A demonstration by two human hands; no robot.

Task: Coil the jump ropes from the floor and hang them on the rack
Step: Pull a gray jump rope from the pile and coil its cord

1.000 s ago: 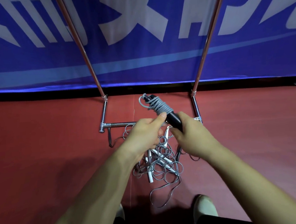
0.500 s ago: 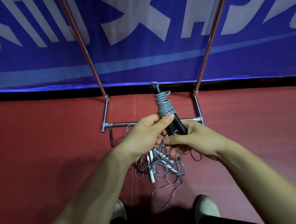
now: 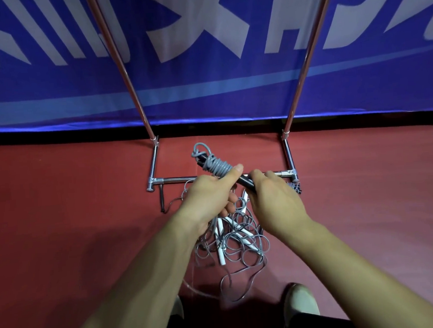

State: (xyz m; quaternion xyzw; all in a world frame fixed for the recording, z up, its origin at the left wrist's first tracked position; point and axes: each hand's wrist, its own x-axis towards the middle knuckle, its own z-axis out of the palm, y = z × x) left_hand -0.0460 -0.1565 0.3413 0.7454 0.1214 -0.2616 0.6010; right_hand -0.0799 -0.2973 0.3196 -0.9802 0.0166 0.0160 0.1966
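Observation:
A jump rope with black handles point(image 3: 246, 181) has its grey cord point(image 3: 216, 165) wound in tight turns round the handles' far end. My left hand point(image 3: 207, 197) holds the bundle, thumb pressed on the coils. My right hand point(image 3: 274, 198) grips the near end of the handles. The bundle is tilted, its tip pointing up-left. Under my hands a tangle of grey ropes point(image 3: 238, 241) with white handles point(image 3: 220, 250) lies on the red floor. The chrome rack point(image 3: 156, 165) stands just beyond; its top bar is out of view.
Two slanted rack poles point(image 3: 124, 67) rise in front of a blue banner point(image 3: 205, 87). A black handle point(image 3: 163, 201) lies by the rack's left foot, another dark handle point(image 3: 297, 187) by its right foot. My shoes point(image 3: 299, 301) are at the bottom edge.
The wound bundle tipped from nearly upright half a second ago to leaning up-left. My right hand shifted from under the handles to over their near end. The floor pile is unchanged.

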